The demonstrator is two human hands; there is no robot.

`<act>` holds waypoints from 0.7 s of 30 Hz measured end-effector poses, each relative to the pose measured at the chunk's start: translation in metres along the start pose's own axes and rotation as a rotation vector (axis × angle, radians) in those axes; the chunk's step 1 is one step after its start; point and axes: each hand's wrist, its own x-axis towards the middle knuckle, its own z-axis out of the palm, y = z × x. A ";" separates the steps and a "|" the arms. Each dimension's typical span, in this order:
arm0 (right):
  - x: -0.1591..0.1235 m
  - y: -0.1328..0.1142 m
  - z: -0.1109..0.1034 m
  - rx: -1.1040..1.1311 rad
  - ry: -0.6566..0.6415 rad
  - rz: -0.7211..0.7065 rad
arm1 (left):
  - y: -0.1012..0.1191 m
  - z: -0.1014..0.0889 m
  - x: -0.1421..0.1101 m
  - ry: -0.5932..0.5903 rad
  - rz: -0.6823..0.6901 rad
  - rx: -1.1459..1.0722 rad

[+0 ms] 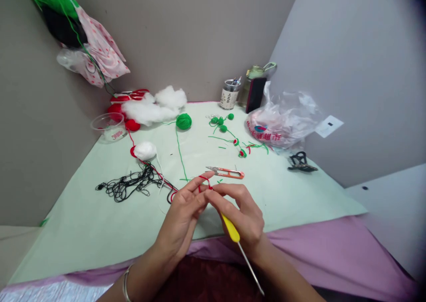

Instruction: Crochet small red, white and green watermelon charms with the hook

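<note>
Crochet hook (231, 229) slants metal-end toward lower right (handle's upper end hidden), held by right hand (242, 213); left hand (183, 214) pinches red yarn (210, 187).

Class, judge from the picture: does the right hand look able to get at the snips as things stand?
Probably yes: the snips lie just beyond the right hand, and nothing seems to cover their handles. However, its grip is taken up by the hook, which may need putting down first.
</note>
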 end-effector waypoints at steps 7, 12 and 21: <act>0.011 0.002 -0.008 0.528 0.238 0.478 | 0.008 -0.006 0.005 0.079 -0.020 -0.094; 0.009 0.005 -0.004 0.651 0.161 0.534 | 0.005 -0.002 0.002 0.080 0.058 0.016; 0.006 0.001 -0.006 0.472 0.139 0.432 | 0.001 0.000 0.000 0.100 0.057 0.044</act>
